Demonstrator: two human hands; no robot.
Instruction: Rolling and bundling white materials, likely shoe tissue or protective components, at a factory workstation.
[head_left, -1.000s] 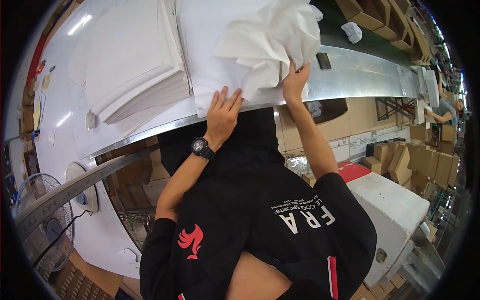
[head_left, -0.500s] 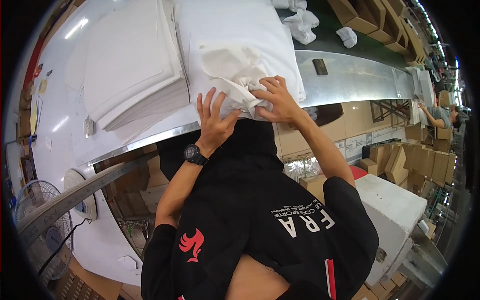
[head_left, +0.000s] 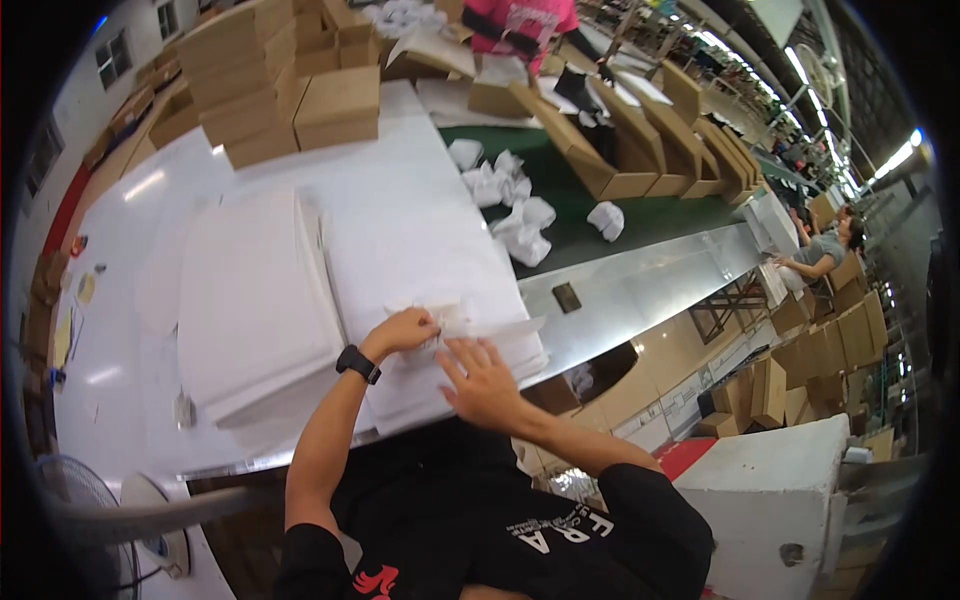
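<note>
My left hand (head_left: 405, 330), with a black watch at its wrist, is closed on the near side of a crumpled sheet of white paper (head_left: 512, 329). Beside it, my right hand (head_left: 484, 384) has its fingers spread and lies against the near part of that sheet. Part of the sheet is hidden by the hands and blurred. It rests on a white paper stack (head_left: 400, 240) at the table's front edge. Another thick stack of white paper (head_left: 255, 290) stands just left of it.
Crumpled white paper wads (head_left: 525, 230) lie on a green conveyor belt (head_left: 560, 180) beyond a metal ledge (head_left: 640, 275) holding a small dark block (head_left: 566, 298). Cardboard boxes (head_left: 338, 105) stand at the back. A co-worker in pink (head_left: 520, 22) is across the belt; another person (head_left: 825, 250) sits far right.
The view has tilted up, showing more of the belt and boxes. My left hand has closed on the paper and moved over it. My right hand has opened out flatter, nearer me.
</note>
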